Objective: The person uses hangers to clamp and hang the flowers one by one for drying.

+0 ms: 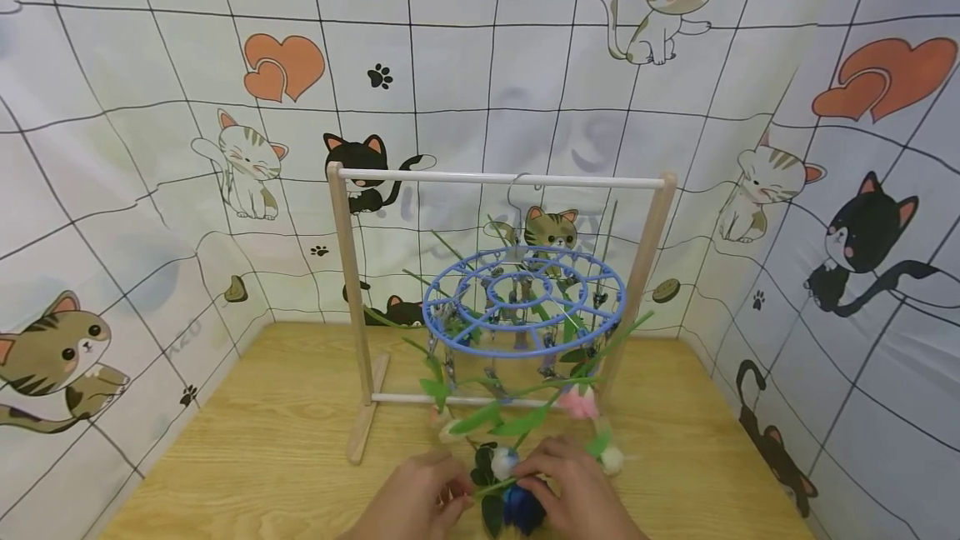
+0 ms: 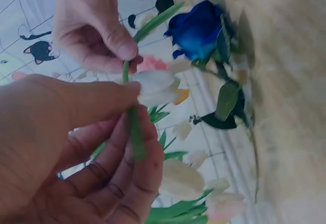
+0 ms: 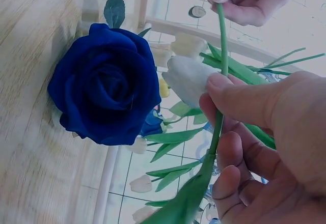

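My left hand (image 1: 426,492) and right hand (image 1: 573,488) pinch one thin green flower stem (image 1: 495,487) between them, low over the table. In the right wrist view, a long green leaf (image 3: 183,193) runs along the stem below my right fingers. Close behind the stem shows a white tulip head (image 3: 191,79); I cannot tell whether it belongs to that stem. An artificial blue rose (image 3: 107,86) with dark green leaves lies on the table by my hands. In the left wrist view, its stem (image 2: 256,168) rests along the tabletop.
Beyond my hands, a wooden rack (image 1: 348,290) carries a round blue clip hanger (image 1: 525,351) by a hook from its white top bar (image 1: 450,177). Several tulips hang head-down from its clips, including a pink one (image 1: 579,401). A cat-patterned cloth (image 1: 450,65) encloses the wooden table (image 1: 262,440).
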`<state>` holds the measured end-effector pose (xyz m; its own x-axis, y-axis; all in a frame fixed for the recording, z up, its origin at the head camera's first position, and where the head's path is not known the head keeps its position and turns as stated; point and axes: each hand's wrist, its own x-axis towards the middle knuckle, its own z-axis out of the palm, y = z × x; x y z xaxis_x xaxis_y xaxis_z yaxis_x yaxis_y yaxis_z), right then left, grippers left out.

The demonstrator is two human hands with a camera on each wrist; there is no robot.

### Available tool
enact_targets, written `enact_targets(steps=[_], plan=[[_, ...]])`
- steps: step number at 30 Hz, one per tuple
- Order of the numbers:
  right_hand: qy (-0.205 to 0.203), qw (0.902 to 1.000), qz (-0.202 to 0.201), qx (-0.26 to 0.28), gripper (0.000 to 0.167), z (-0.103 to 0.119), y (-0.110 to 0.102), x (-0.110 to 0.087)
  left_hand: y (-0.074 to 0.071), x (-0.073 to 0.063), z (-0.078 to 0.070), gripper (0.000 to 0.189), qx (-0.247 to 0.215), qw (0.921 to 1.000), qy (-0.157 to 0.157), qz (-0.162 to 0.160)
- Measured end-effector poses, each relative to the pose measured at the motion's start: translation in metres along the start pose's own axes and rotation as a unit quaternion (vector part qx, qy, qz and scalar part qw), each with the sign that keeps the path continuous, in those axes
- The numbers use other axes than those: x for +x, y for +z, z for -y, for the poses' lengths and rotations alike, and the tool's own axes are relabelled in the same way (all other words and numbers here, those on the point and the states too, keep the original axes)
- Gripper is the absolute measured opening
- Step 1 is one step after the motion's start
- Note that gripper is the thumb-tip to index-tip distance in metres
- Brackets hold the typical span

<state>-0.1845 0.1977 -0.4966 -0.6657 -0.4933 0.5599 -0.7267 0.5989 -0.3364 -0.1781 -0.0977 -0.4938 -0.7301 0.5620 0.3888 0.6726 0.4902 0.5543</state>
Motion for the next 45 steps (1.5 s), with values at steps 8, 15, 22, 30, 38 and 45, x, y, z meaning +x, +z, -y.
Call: enact_targets(steps=[8,15,22,30,38,45], plan=[[0.0,0.9994,-0.036,0.005,0.025,-0.001,-0.003,-0.001,-0.021,0.011,-0.021,0.014,0.014,0.9903,0.038,-0.133],[0.022,0.9979,-0.056,0.026,0.029,0.002,-0.006,-0.003,-0.056,0.043,-0.03,0.042,0.126,0.9259,0.125,-0.333],[-0.012,0.9932,-0.115,0.011,0.04,0.003,-0.004,-0.003,-0.079,0.07,-0.023,0.053,0.18,0.9167,0.136,-0.329],[-0.049,0.9854,-0.158,0.041,0.03,-0.009,-0.001,-0.005,-0.089,0.079,-0.011,0.052,0.142,0.9371,0.178,-0.264],[-0.037,0.9859,-0.156,0.048,0.043,0.003,-0.011,0.0,-0.092,0.081,-0.005,0.06,0.132,0.9357,0.195,-0.263],[-0.03,0.9864,-0.152,0.054,0.044,0.004,-0.012,-0.002,-0.096,0.081,-0.001,0.048,0.162,0.9271,0.184,-0.284]])
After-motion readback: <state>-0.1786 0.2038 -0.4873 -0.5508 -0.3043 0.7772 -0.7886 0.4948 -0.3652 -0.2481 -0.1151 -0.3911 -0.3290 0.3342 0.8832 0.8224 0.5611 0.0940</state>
